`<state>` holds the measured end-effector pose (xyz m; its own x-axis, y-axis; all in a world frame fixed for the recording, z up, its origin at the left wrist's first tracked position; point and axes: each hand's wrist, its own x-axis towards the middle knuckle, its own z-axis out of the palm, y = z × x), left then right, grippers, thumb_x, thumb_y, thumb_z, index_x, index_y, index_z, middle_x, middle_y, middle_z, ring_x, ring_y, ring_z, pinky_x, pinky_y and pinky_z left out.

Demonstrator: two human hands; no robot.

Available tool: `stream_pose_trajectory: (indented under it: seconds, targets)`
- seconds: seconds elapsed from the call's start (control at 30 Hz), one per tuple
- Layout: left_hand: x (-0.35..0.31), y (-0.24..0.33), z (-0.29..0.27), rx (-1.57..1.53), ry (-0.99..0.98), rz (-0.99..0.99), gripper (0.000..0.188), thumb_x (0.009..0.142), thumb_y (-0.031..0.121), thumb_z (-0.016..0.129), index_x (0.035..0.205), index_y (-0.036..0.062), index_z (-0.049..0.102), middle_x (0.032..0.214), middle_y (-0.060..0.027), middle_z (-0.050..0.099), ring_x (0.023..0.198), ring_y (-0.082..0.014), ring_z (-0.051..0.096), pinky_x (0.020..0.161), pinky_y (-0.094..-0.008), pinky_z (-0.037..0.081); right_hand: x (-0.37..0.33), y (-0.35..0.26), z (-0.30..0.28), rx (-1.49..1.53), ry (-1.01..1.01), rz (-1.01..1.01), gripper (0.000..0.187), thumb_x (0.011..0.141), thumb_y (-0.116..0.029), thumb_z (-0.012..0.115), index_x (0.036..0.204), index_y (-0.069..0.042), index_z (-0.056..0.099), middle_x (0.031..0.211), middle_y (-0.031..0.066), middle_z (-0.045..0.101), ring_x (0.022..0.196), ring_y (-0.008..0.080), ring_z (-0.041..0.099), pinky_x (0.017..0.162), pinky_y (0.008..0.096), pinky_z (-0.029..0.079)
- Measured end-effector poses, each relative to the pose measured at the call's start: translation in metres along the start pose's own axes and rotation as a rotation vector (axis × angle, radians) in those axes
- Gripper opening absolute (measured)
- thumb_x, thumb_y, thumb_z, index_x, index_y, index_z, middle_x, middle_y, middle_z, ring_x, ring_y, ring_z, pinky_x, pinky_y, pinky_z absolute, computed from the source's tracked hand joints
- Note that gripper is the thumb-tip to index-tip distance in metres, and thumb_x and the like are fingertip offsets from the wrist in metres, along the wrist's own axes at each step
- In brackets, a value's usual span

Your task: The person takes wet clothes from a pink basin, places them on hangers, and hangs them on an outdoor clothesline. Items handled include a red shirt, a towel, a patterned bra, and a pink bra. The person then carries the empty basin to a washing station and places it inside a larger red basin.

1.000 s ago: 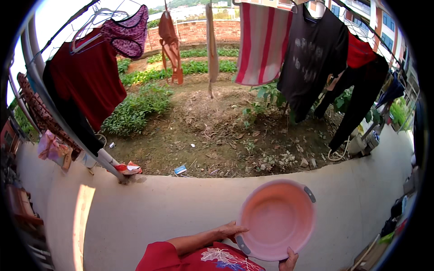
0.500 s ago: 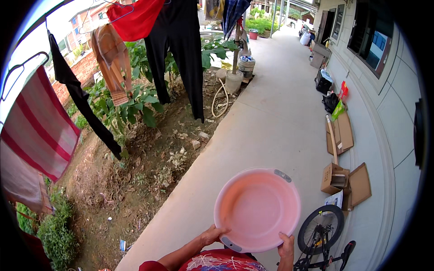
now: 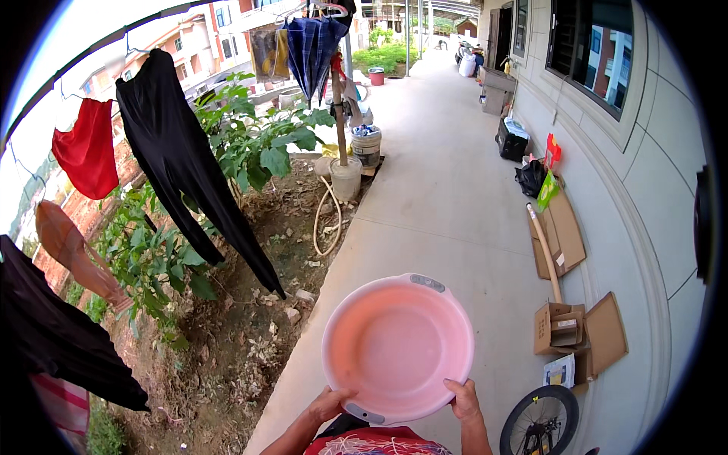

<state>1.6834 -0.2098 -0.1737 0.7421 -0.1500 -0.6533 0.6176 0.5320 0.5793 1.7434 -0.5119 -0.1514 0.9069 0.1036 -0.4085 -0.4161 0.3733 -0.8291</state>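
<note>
A round pink plastic basin point(image 3: 398, 345) with grey grip patches on its rim is held out in front of my body, its hollow facing up. Nothing shows inside it. My left hand point(image 3: 331, 403) closes on the near-left rim, thumb over the edge. On the near-right rim my right hand point(image 3: 464, 398) grips in the same way, with its thumb on top. The fingers under the basin are hidden.
To the left, black trousers point(image 3: 171, 136), a red garment point(image 3: 89, 148) and a dark cloth point(image 3: 61, 326) hang over a planted bed. Along the right wall are cardboard boxes point(image 3: 557, 327), a bicycle wheel point(image 3: 540, 421) and a black bag point(image 3: 531, 178). A bucket point(image 3: 366, 145) stands by the concrete path point(image 3: 425, 205).
I have moved forward along the path with the basin still in both hands. The hanging clothes have shifted left, and the bicycle has slid lower in view.
</note>
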Motion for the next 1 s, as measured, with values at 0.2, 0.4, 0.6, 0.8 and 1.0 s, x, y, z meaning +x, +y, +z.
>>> stream_pose_trajectory:
  seconds: [0.2,0.4,0.6,0.8,1.0]
  targets:
    - [0.116,0.126,0.036,0.085,-0.05,-0.091,0.044,0.074,0.006,0.058,0.116,0.0022,0.044,0.105,-0.0114,0.055,0.093,-0.0253,0.058,0.074,-0.043,0.053,0.129,-0.051,0.02,0.008,0.107,0.014,0.039,0.074,-0.011,0.062,0.106,0.009,0.052,0.092,0.0146,0.062,0.077,0.0234,0.062,0.065,0.035,0.052]
    - [0.252,0.21,0.109,0.17,-0.228,-0.159,0.051,0.077,0.013,0.061,0.122,0.0025,0.04,0.112,-0.015,0.053,0.096,-0.0313,0.058,0.074,-0.0509,0.052,0.223,-0.118,-0.001,0.027,0.287,-0.021,0.041,0.074,-0.016,0.062,0.107,0.007,0.053,0.091,0.0133,0.062,0.075,0.0214,0.062,0.056,0.0319,0.05]
    - [0.405,0.293,0.194,0.181,-0.321,-0.154,0.05,0.076,0.012,0.062,0.121,0.0039,0.041,0.111,-0.0133,0.054,0.095,-0.0296,0.058,0.072,-0.0488,0.053,0.368,-0.207,-0.032,0.01,0.339,-0.069,0.037,0.075,-0.018,0.062,0.103,0.006,0.056,0.084,0.0105,0.063,0.067,0.0175,0.061,0.049,0.0285,0.047]
    - [0.508,0.389,0.238,0.025,-0.261,-0.096,0.045,0.076,0.007,0.059,0.117,0.0046,0.043,0.103,-0.0112,0.055,0.089,-0.0265,0.058,0.069,-0.0423,0.054,0.53,-0.315,-0.013,-0.127,0.186,-0.026,0.034,0.077,-0.023,0.062,0.097,0.004,0.059,0.077,0.0085,0.062,0.059,0.0134,0.058,0.046,0.0245,0.044]
    - [0.613,0.489,0.249,-0.081,-0.179,-0.026,0.05,0.072,0.003,0.057,0.119,0.0059,0.04,0.106,-0.011,0.052,0.096,-0.0274,0.055,0.077,-0.044,0.052,0.703,-0.37,0.021,-0.152,0.017,0.033,0.037,0.078,-0.027,0.062,0.099,0.002,0.058,0.077,0.0063,0.061,0.06,0.0109,0.055,0.046,0.0239,0.042]
